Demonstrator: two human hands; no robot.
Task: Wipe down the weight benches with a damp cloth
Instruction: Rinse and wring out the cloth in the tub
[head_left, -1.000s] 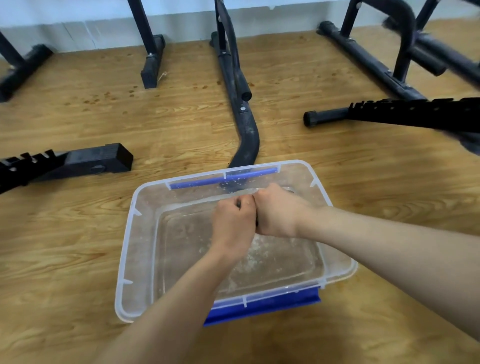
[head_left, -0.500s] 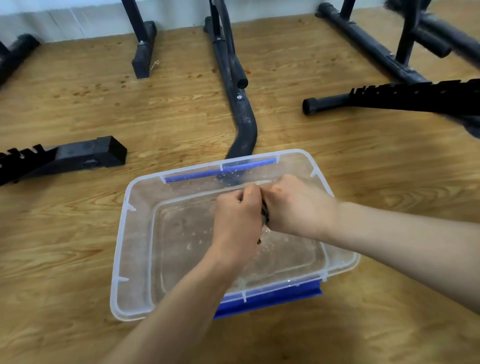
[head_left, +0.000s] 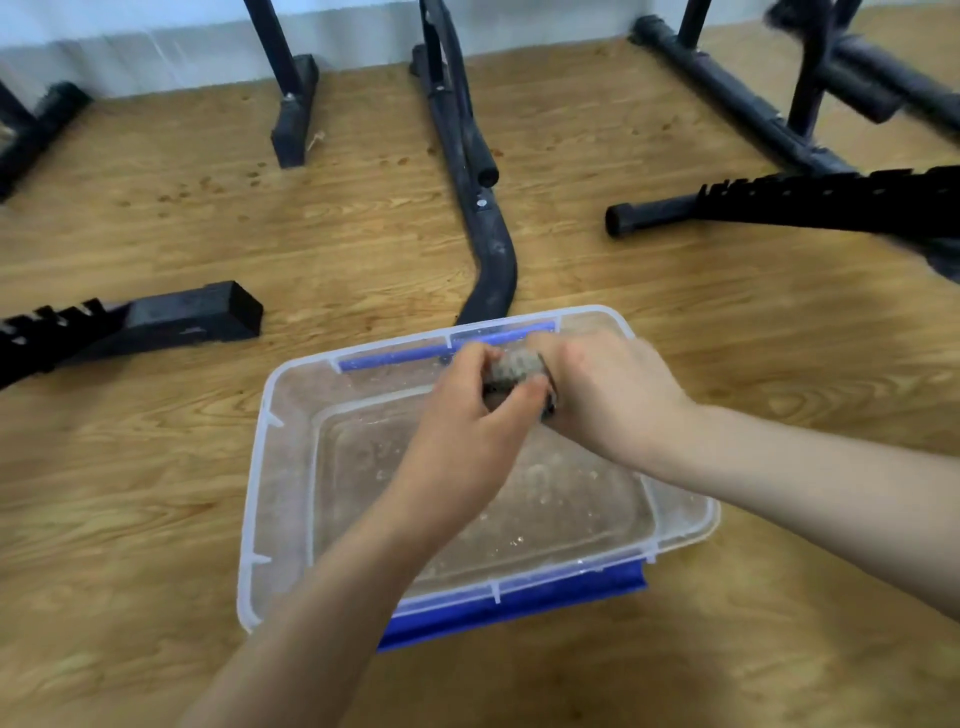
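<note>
Cloth (head_left: 514, 366), a grey, bunched wad, is held between both hands above the far end of a clear plastic tub (head_left: 254, 493), just short of its far rim. The tub sits on a wood-grain floor (head_left: 156, 467). A blue latch handle (head_left: 519, 603) hangs along its near edge, and both bare forearms reach in over that side. Shallow water (head_left: 571, 499) flecked with specks and small bubbles covers the bottom.

The left hand (head_left: 467, 431) curls its fingers and thumb round the nearer end of the cloth. The right hand (head_left: 613, 400) closes round the other end, its knuckles turned up, and the two hands touch across the wad. A second blue handle (head_left: 395, 358) runs along the tub's far rim, partly hidden behind the hands.

Just beyond the tub, a curved black tube (head_left: 493, 260) lies on the floor, its near end passing behind the rim. To the left a notched black bar (head_left: 52, 332) ends in a square black block (head_left: 192, 312). To the right another notched bar (head_left: 805, 202) crosses above a capped tube end. Farther off, more black frame feet (head_left: 293, 119) stand near a pale wall (head_left: 130, 47).
</note>
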